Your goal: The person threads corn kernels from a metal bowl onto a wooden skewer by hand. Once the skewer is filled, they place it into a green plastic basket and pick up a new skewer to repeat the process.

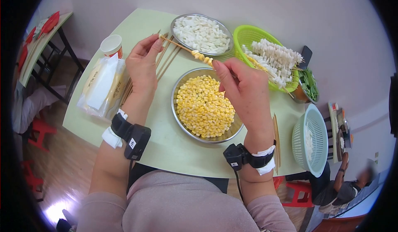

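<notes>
Skewer (176, 44), strung with kernels (202, 57), slanted past the bowl's (177, 115) far rim, its right end hidden behind the right hand's (248, 89) pinching thumb and finger. Left hand (141, 68), wrist upright, had thumb and forefinger clamped at the other tip, on which a pale speck was unclear.

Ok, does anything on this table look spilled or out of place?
Nothing stands out. The loose corn kernels sit inside their metal bowl, and the skewer between your left hand and right hand looks unbroken.
</notes>
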A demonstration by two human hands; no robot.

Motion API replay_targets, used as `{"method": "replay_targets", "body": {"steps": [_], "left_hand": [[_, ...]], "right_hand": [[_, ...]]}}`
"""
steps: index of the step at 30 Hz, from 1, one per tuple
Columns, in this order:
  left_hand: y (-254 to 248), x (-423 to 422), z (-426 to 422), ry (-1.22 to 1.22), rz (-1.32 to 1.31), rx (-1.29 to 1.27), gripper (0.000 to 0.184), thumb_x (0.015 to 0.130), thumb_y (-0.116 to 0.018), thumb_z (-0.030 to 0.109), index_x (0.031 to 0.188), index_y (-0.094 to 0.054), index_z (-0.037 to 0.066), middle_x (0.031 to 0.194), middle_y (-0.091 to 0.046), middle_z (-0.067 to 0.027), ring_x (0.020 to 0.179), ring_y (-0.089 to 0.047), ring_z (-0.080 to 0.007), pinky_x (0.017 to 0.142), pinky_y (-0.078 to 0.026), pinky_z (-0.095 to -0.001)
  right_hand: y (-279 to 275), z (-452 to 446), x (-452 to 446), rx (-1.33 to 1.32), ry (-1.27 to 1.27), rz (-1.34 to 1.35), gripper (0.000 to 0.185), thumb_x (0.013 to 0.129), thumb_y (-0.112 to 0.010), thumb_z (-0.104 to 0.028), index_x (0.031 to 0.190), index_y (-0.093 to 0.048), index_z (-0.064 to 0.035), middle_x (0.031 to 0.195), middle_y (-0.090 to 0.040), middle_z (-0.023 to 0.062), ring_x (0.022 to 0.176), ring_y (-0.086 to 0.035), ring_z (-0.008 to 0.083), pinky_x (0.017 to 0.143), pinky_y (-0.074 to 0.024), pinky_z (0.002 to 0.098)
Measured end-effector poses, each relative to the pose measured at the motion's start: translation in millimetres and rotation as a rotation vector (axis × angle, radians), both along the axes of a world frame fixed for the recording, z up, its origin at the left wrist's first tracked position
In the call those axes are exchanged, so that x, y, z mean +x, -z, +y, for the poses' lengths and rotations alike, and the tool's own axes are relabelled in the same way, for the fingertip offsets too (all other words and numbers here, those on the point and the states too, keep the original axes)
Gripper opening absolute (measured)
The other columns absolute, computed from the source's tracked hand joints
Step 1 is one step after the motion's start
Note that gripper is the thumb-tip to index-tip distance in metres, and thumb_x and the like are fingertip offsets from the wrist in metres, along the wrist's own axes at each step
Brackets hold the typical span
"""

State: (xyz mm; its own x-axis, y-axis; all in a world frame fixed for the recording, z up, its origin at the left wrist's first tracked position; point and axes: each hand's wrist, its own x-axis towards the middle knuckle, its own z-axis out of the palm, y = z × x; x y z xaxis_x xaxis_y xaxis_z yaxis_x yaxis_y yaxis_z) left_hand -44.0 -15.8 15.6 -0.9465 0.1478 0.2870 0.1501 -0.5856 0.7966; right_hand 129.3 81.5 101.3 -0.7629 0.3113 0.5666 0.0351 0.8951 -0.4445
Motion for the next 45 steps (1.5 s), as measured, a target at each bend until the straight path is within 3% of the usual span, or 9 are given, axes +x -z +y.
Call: {"method": "replay_targets", "body": {"steps": [9, 18, 36, 45], "left_hand": [[-2, 16, 3, 0.116, 0.022, -0.104, 0.023, 0.079, -0.064, 0.005, 0.1, -0.059, -0.005, 0.091, -0.062, -0.0087, 0.081, -0.058, -0.013, 0.075, -0.047, -0.0218], [-5, 33, 7, 0.209, 0.046, -0.086, 0.021, 0.078, -0.065, 0.004, 0.097, -0.06, -0.004, 0.089, -0.063, -0.0096, 0.077, -0.059, -0.013, 0.072, -0.048, -0.023], [2, 34, 10, 0.26, 0.063, -0.155, 0.019, 0.077, -0.065, 0.004, 0.094, -0.062, -0.003, 0.088, -0.063, -0.0088, 0.075, -0.059, -0.0121, 0.069, -0.048, -0.0221], [2, 34, 9, 0.227, 0.114, -0.219, 0.018, 0.077, -0.065, 0.004, 0.093, -0.062, -0.003, 0.088, -0.063, -0.009, 0.076, -0.059, -0.0121, 0.07, -0.048, -0.0232]], "right_hand": [[5, 2, -5, -0.052, -0.046, -0.001, 0.02, 0.082, -0.059, -0.021, 0.072, -0.055, -0.0038, 0.058, -0.055, 0.0116, 0.049, -0.053, 0.0268, 0.045, -0.0393, 0.0345], [18, 3, -16, 0.077, -0.01, -0.017, 0.019, 0.082, -0.058, -0.019, 0.073, -0.053, -0.0035, 0.059, -0.056, 0.012, 0.052, -0.055, 0.0282, 0.047, -0.0407, 0.0364], [23, 9, -20, -0.043, 0.007, -0.063, 0.021, 0.083, -0.058, -0.022, 0.074, -0.055, -0.0033, 0.059, -0.056, 0.0148, 0.053, -0.055, 0.0307, 0.047, -0.041, 0.0371], [22, 21, -16, -0.233, -0.033, -0.124, 0.017, 0.08, -0.062, -0.02, 0.08, -0.06, -0.0023, 0.06, -0.058, 0.0124, 0.049, -0.056, 0.0234, 0.048, -0.0424, 0.0304]]}}
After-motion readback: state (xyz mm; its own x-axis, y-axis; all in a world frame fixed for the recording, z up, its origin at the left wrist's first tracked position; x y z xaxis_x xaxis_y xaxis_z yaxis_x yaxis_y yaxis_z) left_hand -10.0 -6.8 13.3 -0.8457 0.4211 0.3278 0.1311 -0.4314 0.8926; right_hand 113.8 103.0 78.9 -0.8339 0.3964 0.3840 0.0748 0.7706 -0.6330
